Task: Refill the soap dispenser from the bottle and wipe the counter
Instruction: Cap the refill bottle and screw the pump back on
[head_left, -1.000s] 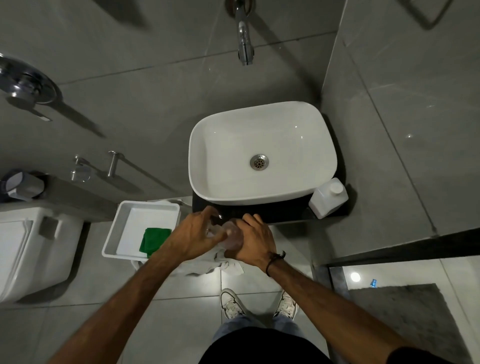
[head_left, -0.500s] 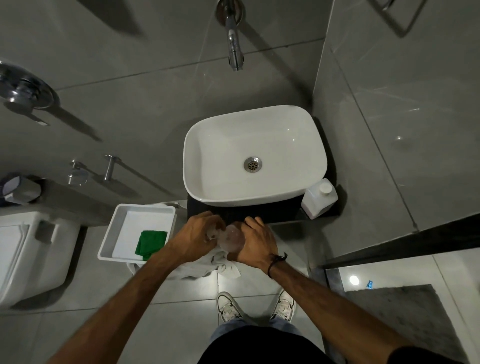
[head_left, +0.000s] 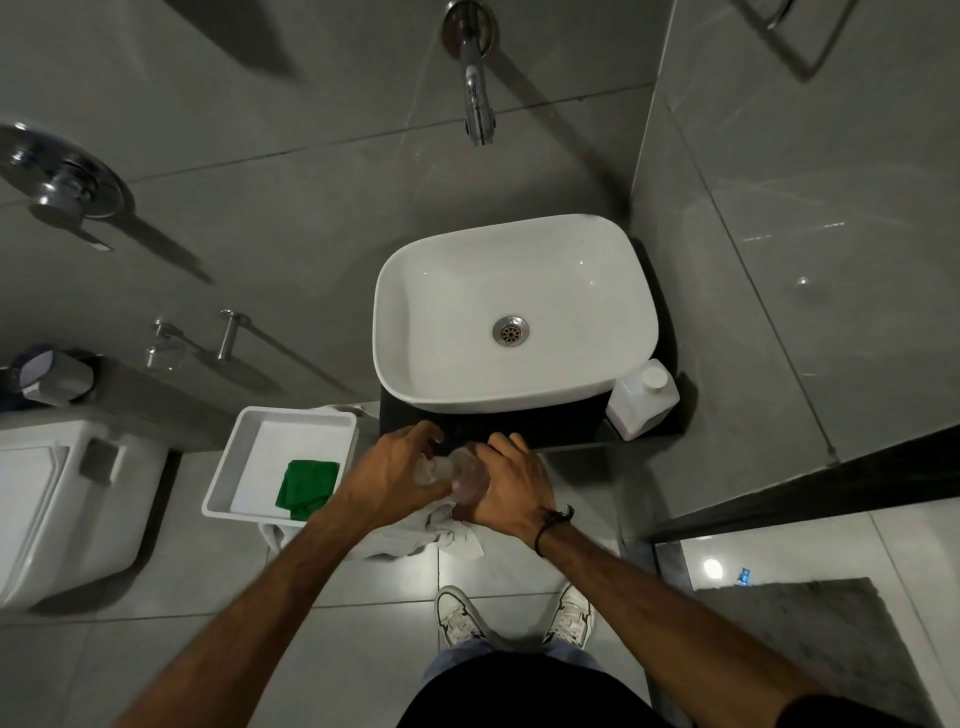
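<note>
1. Head view: a grey-tiled bathroom, with a white basin (head_left: 514, 317) on a dark counter (head_left: 561, 428) below a wall tap (head_left: 478, 98). The white refill bottle (head_left: 642, 397), capped, stands at the counter's right front corner, just beside the basin.
2. Left of the counter, a white tray (head_left: 244, 467) holds a folded green cloth (head_left: 306, 488); a pale rag (head_left: 441, 535) hangs below the hands.
3. The clear soap dispenser (head_left: 462, 473) is held in front of the counter's front edge, between both hands.
4. The right hand (head_left: 511, 488) has its fingers wrapped round the body; the left hand (head_left: 395, 473) has its fingers curled over the top end. How tightly either grips I cannot tell.
5. This looks like unscrewing the pump: best to keep the body upright and still, and turn only the top.
</note>
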